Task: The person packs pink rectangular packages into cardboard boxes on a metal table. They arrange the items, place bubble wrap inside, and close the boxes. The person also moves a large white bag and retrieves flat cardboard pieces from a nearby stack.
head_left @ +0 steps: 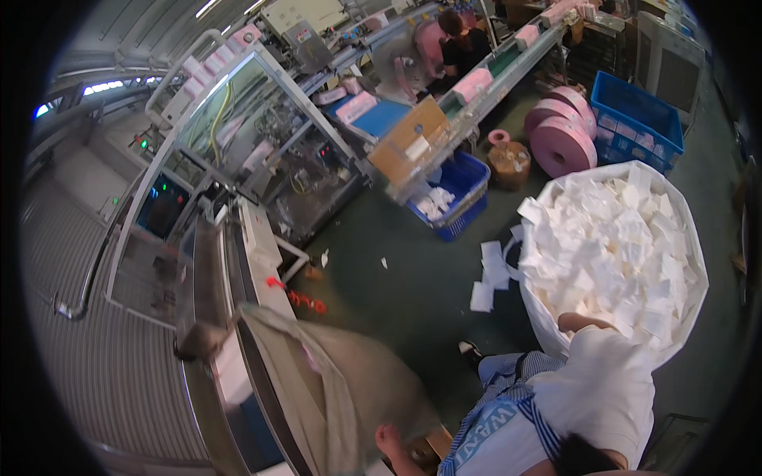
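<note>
The long machine bed [232,371] lay at lower left, under or beside the left hand [202,341], whose blurred fingers I could not tell as spread or pressed together, with a red coiled cord [305,300], then a clear-panelled enclosure [258,155], beyond.

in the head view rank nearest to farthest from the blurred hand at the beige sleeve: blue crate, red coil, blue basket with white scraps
1. Red coil, right of the blurred hand
2. Blue basket, near the picture's middle
3. Blue crate, upper right, past the pink rolls
</note>
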A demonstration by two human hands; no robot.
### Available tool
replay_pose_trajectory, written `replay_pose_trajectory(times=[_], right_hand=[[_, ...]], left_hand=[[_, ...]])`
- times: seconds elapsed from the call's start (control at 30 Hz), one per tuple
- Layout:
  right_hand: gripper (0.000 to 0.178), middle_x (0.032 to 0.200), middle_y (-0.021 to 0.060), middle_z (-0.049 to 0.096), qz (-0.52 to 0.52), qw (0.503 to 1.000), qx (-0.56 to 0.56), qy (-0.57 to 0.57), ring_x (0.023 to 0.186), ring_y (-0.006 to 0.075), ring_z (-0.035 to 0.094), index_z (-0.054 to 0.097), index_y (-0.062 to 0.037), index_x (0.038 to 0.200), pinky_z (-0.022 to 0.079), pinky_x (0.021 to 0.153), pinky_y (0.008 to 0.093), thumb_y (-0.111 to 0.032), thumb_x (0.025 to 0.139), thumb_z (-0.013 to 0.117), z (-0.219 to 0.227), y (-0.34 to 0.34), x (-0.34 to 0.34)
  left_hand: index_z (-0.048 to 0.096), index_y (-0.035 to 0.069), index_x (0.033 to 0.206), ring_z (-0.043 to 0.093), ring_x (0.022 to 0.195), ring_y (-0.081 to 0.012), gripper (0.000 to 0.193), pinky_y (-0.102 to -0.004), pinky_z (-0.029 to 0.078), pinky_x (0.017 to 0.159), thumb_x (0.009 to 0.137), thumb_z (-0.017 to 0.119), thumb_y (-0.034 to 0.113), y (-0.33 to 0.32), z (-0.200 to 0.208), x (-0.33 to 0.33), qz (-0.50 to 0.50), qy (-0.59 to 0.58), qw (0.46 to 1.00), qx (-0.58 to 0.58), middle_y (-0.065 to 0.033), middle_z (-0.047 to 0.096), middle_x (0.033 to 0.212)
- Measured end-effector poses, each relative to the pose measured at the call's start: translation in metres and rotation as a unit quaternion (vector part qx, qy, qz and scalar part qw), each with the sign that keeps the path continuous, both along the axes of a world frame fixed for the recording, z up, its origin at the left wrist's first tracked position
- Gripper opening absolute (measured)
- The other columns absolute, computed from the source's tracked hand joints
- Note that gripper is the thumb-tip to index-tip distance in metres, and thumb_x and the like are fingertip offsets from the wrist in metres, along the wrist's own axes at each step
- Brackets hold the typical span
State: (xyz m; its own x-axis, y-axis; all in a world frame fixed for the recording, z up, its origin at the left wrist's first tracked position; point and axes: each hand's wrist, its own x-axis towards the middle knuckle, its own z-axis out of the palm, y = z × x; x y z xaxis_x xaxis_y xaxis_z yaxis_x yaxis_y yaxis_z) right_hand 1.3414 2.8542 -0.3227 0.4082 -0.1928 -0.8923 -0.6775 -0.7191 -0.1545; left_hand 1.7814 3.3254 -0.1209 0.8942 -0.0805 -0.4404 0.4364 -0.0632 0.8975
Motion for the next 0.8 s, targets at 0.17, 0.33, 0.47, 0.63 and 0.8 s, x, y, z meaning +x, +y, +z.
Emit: replay_pose_trajectory(times=[0.17,0.33,0.47,0.63,0.8], right_hand=[[0.017,0.087,0.0146,0.069,0.117,0.946,-0.041,-0.299,0.082,0.0302,0.067,0.071,-0.0061,0.077,0.053,0.071,0.0434,-0.021,0.075,0.063,0.038,-0.043,0.326],[0.027,0.103,0.0204,0.064,0.041,0.881,0.131,-0.452,0.098,0.037,0.062,0.062,-0.0052,0.104,0.049,0.082,0.0458,-0.018,0.082,0.051,0.196,-0.039,0.684],[0.032,0.111,0.016,0.063,0.117,0.877,0.168,-0.435,0.105,0.0336,0.059,0.057,-0.0095,0.117,0.047,0.086,0.0437,-0.021,0.089,0.048,0.276,-0.066,0.865],[0.033,0.1,0.0209,0.064,0.181,0.888,0.161,-0.391,0.094,0.0381,0.061,0.055,-0.0067,0.118,0.048,0.08,0.0479,-0.02,0.087,0.052,0.285,-0.136,1.066],[0.05,0.09,0.0195,0.065,0.206,0.851,0.138,-0.464,0.085,0.0386,0.064,0.04,-0.0085,0.131,0.049,0.071,0.0491,-0.02,0.085,0.055,0.356,-0.167,1.276]], left_hand=[[0.055,0.005,0.117,0.06,0.081,-0.0158,0.028,-0.0284,0.052,0.073,0.089,0.06,0.008,-0.128,0.048,0.145,-0.158,0.048,0.985,-0.046,-0.0087,0.063,0.096],[0.059,-0.001,0.113,0.059,0.09,-0.017,0.023,-0.0284,0.049,0.08,0.091,0.055,0.006,-0.216,0.092,0.289,-0.202,-0.093,0.97,0.096,-0.0108,0.061,0.104],[0.06,-0.002,0.112,0.057,0.095,-0.0201,0.023,-0.0317,0.045,0.087,0.093,0.052,0.008,-0.238,0.059,0.453,-0.069,-0.315,0.931,0.172,-0.0126,0.06,0.108],[0.063,0.0,0.107,0.058,0.105,-0.0349,0.027,-0.0505,0.042,0.094,0.091,0.062,0.022,-0.332,0.225,0.637,0.049,-0.566,0.734,0.371,-0.0185,0.063,0.109],[0.067,0.001,0.097,0.057,0.102,-0.0394,0.037,-0.0507,0.045,0.088,0.098,0.048,0.032,-0.338,0.303,0.81,0.169,-0.599,0.53,0.576,-0.0228,0.061,0.11]])
